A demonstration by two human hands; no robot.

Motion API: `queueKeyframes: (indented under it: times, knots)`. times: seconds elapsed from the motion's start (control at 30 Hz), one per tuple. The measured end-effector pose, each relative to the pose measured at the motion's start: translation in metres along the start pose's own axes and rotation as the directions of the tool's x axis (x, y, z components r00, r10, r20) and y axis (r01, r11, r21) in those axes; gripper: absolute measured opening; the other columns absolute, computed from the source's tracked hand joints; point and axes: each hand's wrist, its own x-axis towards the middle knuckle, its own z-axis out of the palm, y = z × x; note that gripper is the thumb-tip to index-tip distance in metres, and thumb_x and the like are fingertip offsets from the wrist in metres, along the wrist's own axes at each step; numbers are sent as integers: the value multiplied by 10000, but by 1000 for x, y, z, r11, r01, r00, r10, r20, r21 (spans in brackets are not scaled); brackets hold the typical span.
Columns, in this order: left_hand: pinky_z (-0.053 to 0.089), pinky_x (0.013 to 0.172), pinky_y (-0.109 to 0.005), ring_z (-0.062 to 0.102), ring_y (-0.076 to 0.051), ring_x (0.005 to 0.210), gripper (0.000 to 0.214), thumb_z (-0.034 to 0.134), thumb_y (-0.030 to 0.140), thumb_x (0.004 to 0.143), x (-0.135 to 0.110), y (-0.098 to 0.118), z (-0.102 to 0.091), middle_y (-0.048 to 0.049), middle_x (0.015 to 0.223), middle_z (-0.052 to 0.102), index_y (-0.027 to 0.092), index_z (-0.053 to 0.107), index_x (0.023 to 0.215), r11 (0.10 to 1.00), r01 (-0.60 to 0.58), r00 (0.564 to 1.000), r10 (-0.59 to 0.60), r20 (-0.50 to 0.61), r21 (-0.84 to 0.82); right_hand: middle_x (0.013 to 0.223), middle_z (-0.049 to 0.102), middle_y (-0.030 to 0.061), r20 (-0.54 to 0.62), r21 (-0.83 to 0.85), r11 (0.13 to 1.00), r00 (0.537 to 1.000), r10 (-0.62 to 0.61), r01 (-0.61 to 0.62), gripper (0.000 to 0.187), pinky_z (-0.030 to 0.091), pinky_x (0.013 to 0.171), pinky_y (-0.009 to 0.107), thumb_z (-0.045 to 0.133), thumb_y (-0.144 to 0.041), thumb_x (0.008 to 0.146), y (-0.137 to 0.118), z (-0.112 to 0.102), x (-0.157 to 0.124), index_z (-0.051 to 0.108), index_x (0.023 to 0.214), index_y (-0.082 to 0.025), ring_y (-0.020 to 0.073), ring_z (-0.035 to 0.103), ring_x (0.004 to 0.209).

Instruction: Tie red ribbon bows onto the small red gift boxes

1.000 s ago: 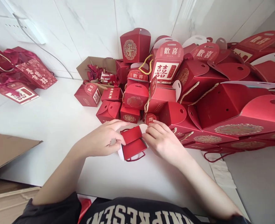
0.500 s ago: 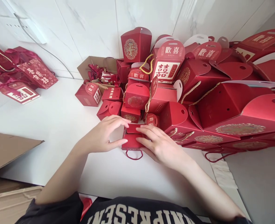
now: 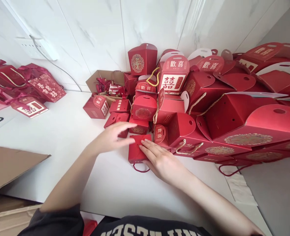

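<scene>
A small red gift box [image 3: 134,152] sits on the white table in front of me, its top flaps folded down. A dark red cord handle [image 3: 141,169] loops out at its near side. The fingers of my right hand [image 3: 161,159] lie stretched flat on the box's top and right side. At the box's left, my left hand [image 3: 114,137] is held with thumb and fingers apart, and nothing is in it. Its thumb tip is close to the box's upper left corner; whether it touches, I cannot tell.
Many red gift boxes [image 3: 222,139] are piled at the right. Behind stands an open cardboard box [image 3: 92,78] holding ribbons and small items. More ribboned red boxes [image 3: 31,106] lie at the far left. A cardboard flap [image 3: 14,167] juts over the table's left front.
The box's top flaps, which stood with a gap between them, are now folded together. My left hand has moved off the box's edge a little; my right hand presses on top.
</scene>
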Motion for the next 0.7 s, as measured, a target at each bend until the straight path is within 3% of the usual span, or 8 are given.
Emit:
queueKeyframes:
  times: [0.03,0.1,0.17,0.23,0.33,0.43,0.57,0.7]
  knots:
    - [536,918,-336,660,-225,1060,425,584,520,877,6,-5,-11,-39,1186,708,274,665,1214,1000,24,990,-22,-139,9,1443,535,159,-16,14,1000,1000,2,-1,423,449,1129,443,471,-261,1006,-1,-6,1,537,1375,-67,288,486,1356]
    - [541,820,-303,677,-195,880,309,582,477,878,22,-20,-37,-30,982,749,232,741,976,996,72,928,-47,-369,53,1437,545,126,-52,37,999,999,-3,5,387,437,1132,431,475,-277,1009,-2,-20,3,568,1346,-111,268,483,1352]
    - [525,761,-292,655,-179,773,271,608,443,851,43,-42,-62,-15,918,748,225,746,936,971,201,853,-110,-511,127,1414,562,112,-76,46,998,997,-26,30,337,438,1118,410,481,-233,1004,-4,-36,7,596,1302,-126,252,489,1334]
    - [508,767,-295,652,-187,760,229,617,387,830,66,-66,-81,-13,897,751,216,754,898,931,323,797,-171,-580,170,1352,601,113,-102,46,996,993,-66,71,282,451,1083,389,491,-186,995,-7,-51,13,631,1228,-114,244,525,1280]
    - [503,751,-285,664,-210,786,222,635,362,799,100,-92,-85,-34,863,762,199,764,877,906,403,792,-276,-545,127,1202,675,99,-168,54,990,978,-123,133,207,481,995,361,498,-170,992,-11,-69,22,675,1082,-109,229,598,1141]
    - [506,793,-313,683,-243,848,273,647,424,790,126,-101,-67,-55,893,767,200,772,882,873,466,807,-351,-475,146,1044,712,78,-199,66,985,969,-146,162,212,488,895,337,476,-168,1005,-14,-80,24,681,982,-122,205,631,1001]
    - [506,830,-415,677,-340,954,366,671,517,750,148,-103,-46,-117,957,764,202,784,898,826,542,772,-417,-480,154,859,689,50,-84,47,989,987,-138,142,224,453,748,316,472,-152,999,-10,-83,18,662,881,-142,179,602,812]
    - [506,841,-460,676,-374,942,347,783,513,618,163,-108,-38,-122,835,764,211,790,790,799,589,747,-484,-456,118,800,654,40,-64,5,992,990,-122,123,151,404,708,317,526,-99,950,-3,-81,13,651,880,-145,181,567,769]
